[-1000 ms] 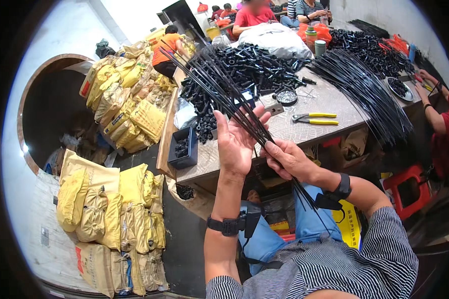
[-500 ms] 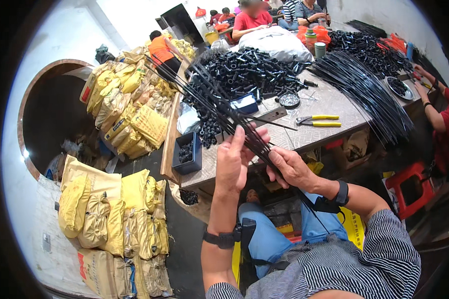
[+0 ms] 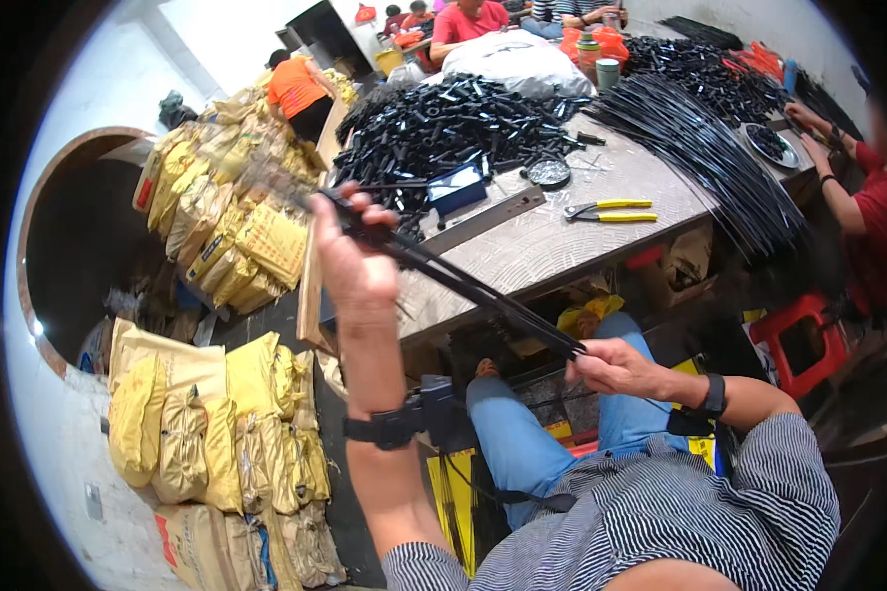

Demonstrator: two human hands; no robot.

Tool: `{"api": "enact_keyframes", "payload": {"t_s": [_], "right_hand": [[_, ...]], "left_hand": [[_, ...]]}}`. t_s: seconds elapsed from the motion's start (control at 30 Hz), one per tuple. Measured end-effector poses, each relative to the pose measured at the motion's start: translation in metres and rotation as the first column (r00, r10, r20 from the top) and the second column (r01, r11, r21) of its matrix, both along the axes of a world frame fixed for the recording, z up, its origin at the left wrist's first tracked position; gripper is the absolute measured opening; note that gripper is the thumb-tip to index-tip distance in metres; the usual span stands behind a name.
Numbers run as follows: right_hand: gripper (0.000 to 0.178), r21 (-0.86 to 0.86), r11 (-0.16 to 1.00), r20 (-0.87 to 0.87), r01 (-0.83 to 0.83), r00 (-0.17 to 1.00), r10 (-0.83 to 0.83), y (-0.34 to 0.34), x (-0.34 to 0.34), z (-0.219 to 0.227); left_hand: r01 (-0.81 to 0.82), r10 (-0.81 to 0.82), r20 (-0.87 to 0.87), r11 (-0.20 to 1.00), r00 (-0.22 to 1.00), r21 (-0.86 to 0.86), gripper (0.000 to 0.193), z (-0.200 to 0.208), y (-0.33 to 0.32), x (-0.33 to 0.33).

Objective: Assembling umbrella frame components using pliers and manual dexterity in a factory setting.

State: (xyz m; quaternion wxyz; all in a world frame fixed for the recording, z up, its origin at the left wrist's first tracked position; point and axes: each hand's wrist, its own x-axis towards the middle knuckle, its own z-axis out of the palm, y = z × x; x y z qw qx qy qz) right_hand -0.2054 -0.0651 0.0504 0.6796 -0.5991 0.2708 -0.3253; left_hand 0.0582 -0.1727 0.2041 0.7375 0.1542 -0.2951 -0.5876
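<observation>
A bundle of long, thin black rods [image 3: 493, 297] slants across in front of me, from upper left to lower right. My left hand [image 3: 357, 258] is curled round its far part, near the table's left edge, smeared a little by motion. Closer to my lap, my right hand [image 3: 616, 368] grips the lower part, with the fingers pressed round the rods. What lies beyond my left hand at the far ends is blurred. Yellow-handled pincers [image 3: 611, 210] lie on the table beyond the bundle, touched by neither hand.
The table [image 3: 522, 258] bears a heap of small black parts [image 3: 453, 123], a metal bar [image 3: 488, 222], a blue box [image 3: 456, 189], a round dish [image 3: 547, 174] and a sheaf of black rods [image 3: 710, 148]. Yellow sacks [image 3: 266, 379] stand at left. A co-worker [image 3: 882, 207] sits right, by a red stool [image 3: 803, 345].
My left hand has moved left along the bundle, away from my right hand. My right hand has come slightly right and lower. The view has shifted a little, and the far rod ends are blurred.
</observation>
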Motion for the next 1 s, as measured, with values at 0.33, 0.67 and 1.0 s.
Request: {"api": "enact_keyframes", "payload": {"t_s": [0.33, 0.67, 1.0], "right_hand": [[0.024, -0.123, 0.579, -0.039, 0.806, 0.579, -0.814, 0.031, -0.154, -0.045], [0.027, -0.638, 0.441, -0.084, 0.631, 0.512, -0.855, -0.232, -0.171, 0.128], [0.028, -0.898, 0.268, -0.236, 0.348, 0.132, -0.963, -0.351, -0.159, 0.063]], "left_hand": [[-0.094, 0.123, 0.184, 0.983, 0.975, -0.159, 0.027, 0.052, -0.012, 0.051], [-0.180, 0.177, 0.464, 0.983, 0.868, -0.038, 0.027, 0.049, 0.045, -0.037], [-0.214, 0.167, 0.441, 0.975, 0.882, 0.059, 0.029, 0.022, 0.067, -0.030]]}}
